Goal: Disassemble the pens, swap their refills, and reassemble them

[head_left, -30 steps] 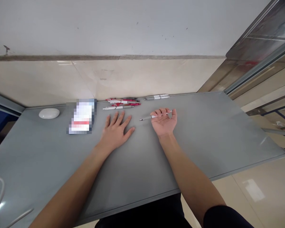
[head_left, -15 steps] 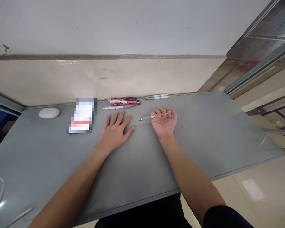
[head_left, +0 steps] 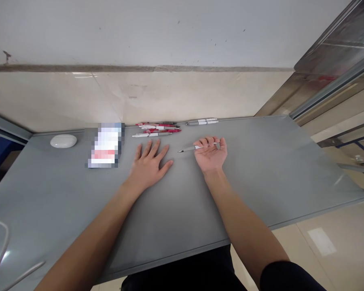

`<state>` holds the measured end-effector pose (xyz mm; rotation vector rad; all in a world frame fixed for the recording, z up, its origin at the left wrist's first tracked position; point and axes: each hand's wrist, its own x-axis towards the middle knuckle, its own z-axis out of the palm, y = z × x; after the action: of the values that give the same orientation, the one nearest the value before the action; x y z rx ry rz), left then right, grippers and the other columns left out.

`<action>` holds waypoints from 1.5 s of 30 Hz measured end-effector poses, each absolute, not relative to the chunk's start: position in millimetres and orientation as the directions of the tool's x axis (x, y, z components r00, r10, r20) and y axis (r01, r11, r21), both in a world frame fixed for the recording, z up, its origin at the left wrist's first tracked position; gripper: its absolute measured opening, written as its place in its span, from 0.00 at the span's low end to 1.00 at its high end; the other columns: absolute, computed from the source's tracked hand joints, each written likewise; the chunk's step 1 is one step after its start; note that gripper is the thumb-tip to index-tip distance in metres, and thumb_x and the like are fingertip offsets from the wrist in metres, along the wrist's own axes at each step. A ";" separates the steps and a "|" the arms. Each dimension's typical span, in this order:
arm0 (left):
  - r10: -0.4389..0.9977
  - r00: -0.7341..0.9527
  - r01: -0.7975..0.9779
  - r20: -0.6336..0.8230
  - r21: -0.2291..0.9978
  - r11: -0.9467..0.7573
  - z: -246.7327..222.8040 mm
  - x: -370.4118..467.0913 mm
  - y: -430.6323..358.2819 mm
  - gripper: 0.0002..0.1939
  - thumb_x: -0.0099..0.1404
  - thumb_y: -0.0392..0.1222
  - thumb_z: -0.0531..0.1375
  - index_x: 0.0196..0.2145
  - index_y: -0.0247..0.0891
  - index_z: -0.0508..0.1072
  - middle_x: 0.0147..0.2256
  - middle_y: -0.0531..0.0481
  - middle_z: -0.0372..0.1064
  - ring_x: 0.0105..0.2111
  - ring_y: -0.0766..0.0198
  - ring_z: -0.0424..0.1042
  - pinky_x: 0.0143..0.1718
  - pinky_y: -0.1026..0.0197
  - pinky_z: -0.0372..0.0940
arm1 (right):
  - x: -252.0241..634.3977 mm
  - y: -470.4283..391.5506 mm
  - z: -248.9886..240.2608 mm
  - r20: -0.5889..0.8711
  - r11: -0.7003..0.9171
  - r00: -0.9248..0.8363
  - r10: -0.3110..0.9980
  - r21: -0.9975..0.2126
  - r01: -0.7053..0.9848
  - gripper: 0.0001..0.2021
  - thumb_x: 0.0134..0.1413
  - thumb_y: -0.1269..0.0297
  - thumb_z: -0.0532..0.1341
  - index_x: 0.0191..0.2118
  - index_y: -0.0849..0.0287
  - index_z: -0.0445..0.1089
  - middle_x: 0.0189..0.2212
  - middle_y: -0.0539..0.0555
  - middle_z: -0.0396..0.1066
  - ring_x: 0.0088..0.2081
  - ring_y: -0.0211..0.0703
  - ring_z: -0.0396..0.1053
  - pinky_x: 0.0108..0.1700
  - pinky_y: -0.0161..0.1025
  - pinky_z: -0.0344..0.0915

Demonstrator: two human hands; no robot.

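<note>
My left hand [head_left: 149,166] lies flat on the grey tabletop [head_left: 176,202], palm down with its fingers spread and nothing in it. Palm up, my right hand [head_left: 210,155] curls its fingers round a white and grey pen [head_left: 188,150], whose silver tip points left. Just beyond my left fingertips lies a pile of several red, white and grey pens [head_left: 157,128]. Near the back edge, past my right hand, a small group of white and grey pens [head_left: 202,121] lies side by side.
A blurred-out phone-like object [head_left: 105,145] lies left of my left hand. Further left is a white rounded case [head_left: 63,141]. A pale cable [head_left: 24,275] crosses the near left corner. The wall [head_left: 170,93] rises right behind the table's back edge.
The view has shifted very slightly. Both hands keep their places, and the pen stays in my right hand.
</note>
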<state>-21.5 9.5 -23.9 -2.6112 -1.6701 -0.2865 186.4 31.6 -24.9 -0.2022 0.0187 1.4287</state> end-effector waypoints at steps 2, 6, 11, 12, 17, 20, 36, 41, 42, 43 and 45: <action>0.897 0.408 0.901 0.170 0.081 -0.425 -23.9 -21.4 9.7 0.30 0.70 0.58 0.45 0.65 0.45 0.57 0.67 0.46 0.46 0.67 0.47 0.45 0.65 0.39 0.38 | 186.5 31.5 -24.3 -0.140 0.131 0.152 0.978 -0.145 -0.981 0.13 0.59 0.57 0.49 0.25 0.54 0.53 0.18 0.43 0.52 0.20 0.35 0.53 0.26 0.37 0.59; 0.897 0.405 0.902 0.176 0.085 -0.424 -24.9 -21.6 10.2 0.30 0.69 0.58 0.46 0.64 0.45 0.58 0.67 0.46 0.47 0.66 0.47 0.45 0.65 0.39 0.38 | 186.1 31.2 -23.9 -0.137 0.135 0.155 0.978 -0.144 -0.980 0.13 0.59 0.58 0.49 0.25 0.54 0.53 0.18 0.43 0.51 0.20 0.34 0.53 0.26 0.37 0.59; 0.898 0.406 0.903 0.169 0.075 -0.422 -25.1 -21.8 10.4 0.30 0.69 0.58 0.45 0.65 0.45 0.57 0.67 0.47 0.47 0.67 0.47 0.45 0.65 0.39 0.38 | 185.6 31.0 -23.9 -0.127 0.127 0.141 0.982 -0.115 -0.985 0.12 0.59 0.60 0.49 0.24 0.54 0.52 0.17 0.43 0.51 0.19 0.35 0.53 0.26 0.36 0.58; 0.898 0.408 0.903 0.167 0.070 -0.423 -24.9 -21.8 10.3 0.30 0.70 0.58 0.45 0.65 0.45 0.57 0.67 0.46 0.46 0.67 0.47 0.45 0.65 0.39 0.38 | 185.7 31.0 -23.7 -0.125 0.125 0.139 0.982 -0.114 -0.986 0.12 0.59 0.60 0.49 0.24 0.54 0.52 0.17 0.43 0.51 0.19 0.35 0.53 0.25 0.36 0.58; 0.897 0.406 0.905 0.173 0.061 -0.422 -24.3 -21.4 9.7 0.30 0.70 0.58 0.45 0.64 0.44 0.58 0.67 0.46 0.47 0.66 0.47 0.45 0.65 0.39 0.39 | 185.5 30.7 -23.1 -0.127 0.138 0.161 0.979 -0.178 -0.974 0.12 0.59 0.61 0.49 0.24 0.54 0.52 0.17 0.43 0.51 0.19 0.35 0.53 0.26 0.37 0.58; 0.896 0.407 0.903 0.175 0.071 -0.424 -24.2 -21.2 9.5 0.30 0.70 0.58 0.46 0.64 0.45 0.58 0.67 0.46 0.47 0.66 0.47 0.46 0.65 0.39 0.39 | 185.1 30.8 -23.2 -0.123 0.142 0.169 0.978 -0.199 -0.970 0.12 0.58 0.61 0.49 0.24 0.54 0.52 0.18 0.43 0.51 0.19 0.35 0.53 0.26 0.37 0.58; 0.899 0.401 0.905 0.175 0.074 -0.419 -24.5 -21.5 9.7 0.30 0.69 0.58 0.46 0.64 0.45 0.58 0.67 0.46 0.47 0.67 0.47 0.45 0.65 0.39 0.39 | 185.9 29.6 -24.5 -0.103 0.123 0.137 0.985 -0.129 -0.984 0.15 0.60 0.55 0.50 0.24 0.54 0.55 0.18 0.43 0.53 0.20 0.35 0.54 0.26 0.37 0.59; 0.895 0.404 0.903 0.192 0.075 -0.423 -25.5 -22.1 9.9 0.29 0.69 0.58 0.46 0.64 0.45 0.59 0.66 0.45 0.48 0.66 0.47 0.46 0.65 0.39 0.40 | 186.4 29.6 -24.4 -0.087 0.122 0.133 0.987 -0.122 -0.985 0.15 0.60 0.54 0.51 0.24 0.54 0.56 0.18 0.43 0.53 0.20 0.35 0.53 0.26 0.36 0.59; 0.892 0.404 0.902 0.204 0.077 -0.426 -26.2 -22.5 10.0 0.29 0.69 0.58 0.47 0.63 0.44 0.60 0.66 0.45 0.49 0.66 0.46 0.47 0.65 0.39 0.40 | 186.1 29.5 -24.0 -0.084 0.127 0.141 0.986 -0.144 -0.981 0.16 0.61 0.54 0.50 0.24 0.54 0.56 0.18 0.43 0.53 0.20 0.35 0.52 0.26 0.36 0.58; 0.887 0.406 0.899 0.219 0.080 -0.432 -27.1 -22.9 10.1 0.29 0.69 0.57 0.47 0.63 0.44 0.61 0.66 0.44 0.49 0.66 0.46 0.48 0.65 0.39 0.41 | 185.7 29.4 -23.3 -0.081 0.136 0.151 0.985 -0.171 -0.976 0.16 0.61 0.53 0.49 0.24 0.54 0.56 0.18 0.44 0.52 0.20 0.35 0.52 0.26 0.37 0.58; 0.874 0.403 0.894 0.271 0.089 -0.440 -28.5 -23.7 10.5 0.28 0.69 0.56 0.49 0.62 0.43 0.62 0.66 0.44 0.50 0.65 0.46 0.50 0.64 0.39 0.43 | 184.3 29.1 -21.7 -0.076 0.152 0.174 0.982 -0.232 -0.961 0.18 0.62 0.52 0.48 0.24 0.54 0.56 0.18 0.44 0.52 0.20 0.35 0.52 0.27 0.37 0.58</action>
<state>-23.7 10.5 -28.5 -2.5714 -1.6231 -0.4294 184.3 29.1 -21.7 -0.2484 -0.1007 1.3967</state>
